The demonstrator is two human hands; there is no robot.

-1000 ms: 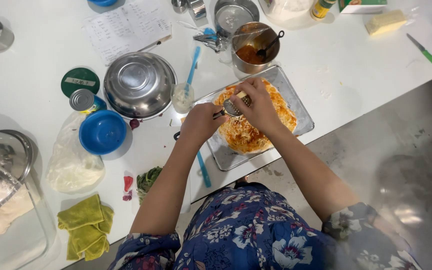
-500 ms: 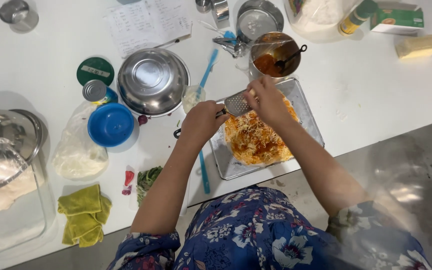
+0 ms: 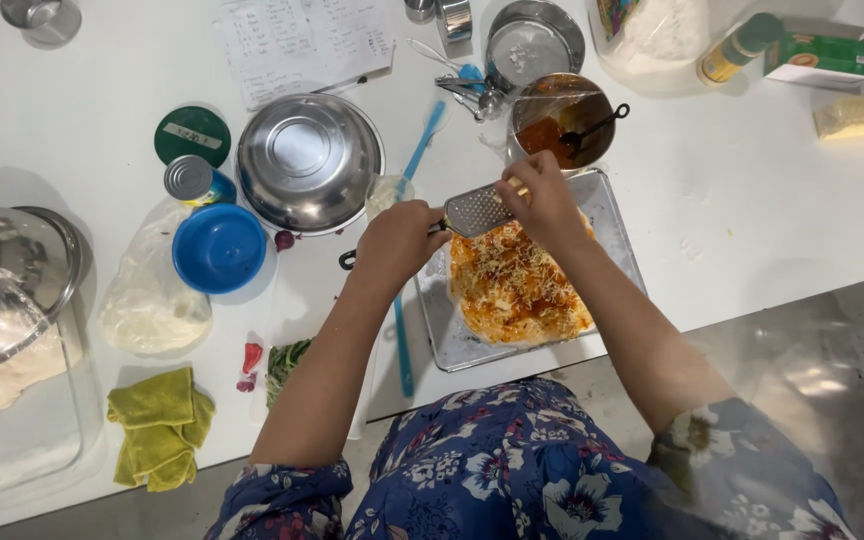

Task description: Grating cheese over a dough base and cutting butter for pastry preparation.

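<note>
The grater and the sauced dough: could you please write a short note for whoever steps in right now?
Left hand: grip shut on the handle of the flat grater, held over the baking tray.
Right hand: pressing a small piece of cheese, mostly hidden, against the grater.
Dough: in the tray, covered in red sauce, shreds mostly across its upper part.
Left: the lower edge looks thinly covered.
Cheese block: far right of the table.

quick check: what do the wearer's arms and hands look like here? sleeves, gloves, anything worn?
Both arms are bare from the hands up past the elbows. The left hand and right hand wear no gloves, and no rings, watch or bracelets show. Short sleeves begin near the shoulders, part of a dark blue garment with a white and pink flower print.
</note>
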